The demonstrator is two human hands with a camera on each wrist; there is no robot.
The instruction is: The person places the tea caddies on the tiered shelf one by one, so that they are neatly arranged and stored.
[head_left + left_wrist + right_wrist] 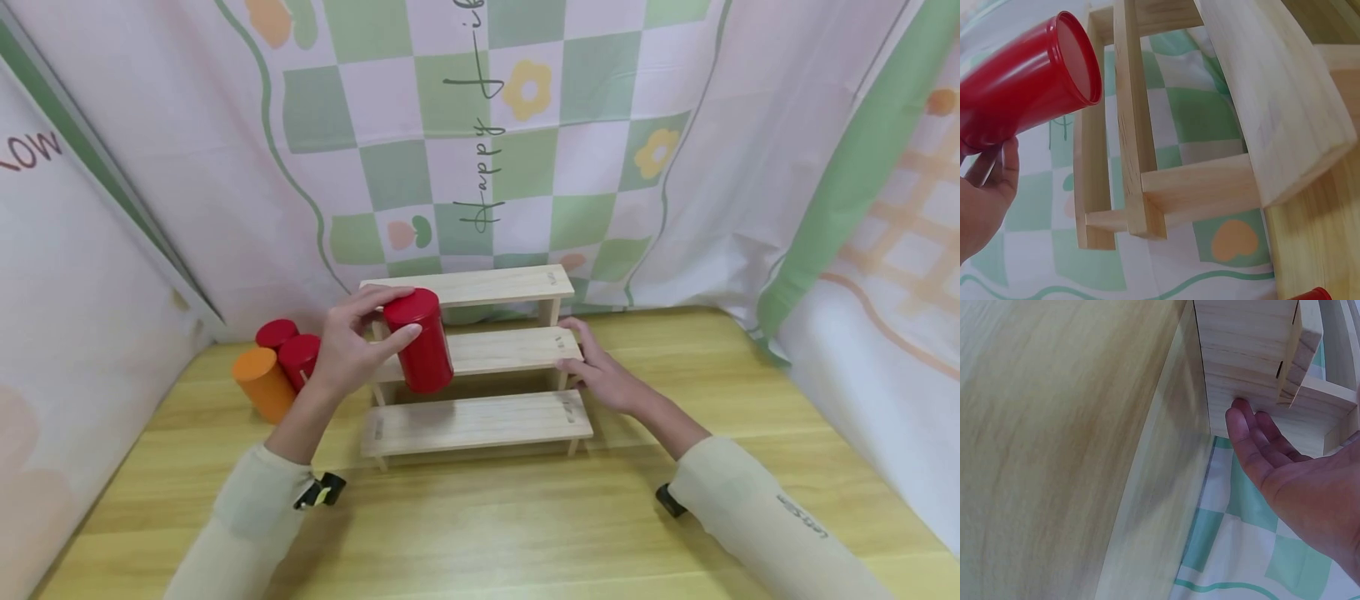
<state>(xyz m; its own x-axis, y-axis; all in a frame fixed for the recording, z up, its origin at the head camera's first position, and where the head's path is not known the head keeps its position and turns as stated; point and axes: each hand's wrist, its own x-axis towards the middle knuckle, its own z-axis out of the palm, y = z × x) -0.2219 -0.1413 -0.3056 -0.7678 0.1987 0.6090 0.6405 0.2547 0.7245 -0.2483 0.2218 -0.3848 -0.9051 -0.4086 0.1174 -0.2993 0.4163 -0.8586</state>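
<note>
My left hand holds a red cylindrical canister by its upper part, thumb in front and fingers behind. In the head view the canister overlaps the left half of a three-step wooden shelf. From the left wrist, the red canister is tilted, its rimmed round end toward the shelf boards. At the shelf's right end, my right hand grips the middle step, with thumb and fingers around its end. The right wrist view shows the right hand's fingers against the wooden side.
Left of the shelf, an orange canister and two red canisters stand close together on the wood-grain table, behind my left forearm. A checkered curtain hangs right behind the shelf, and white cloth borders the table's left side.
</note>
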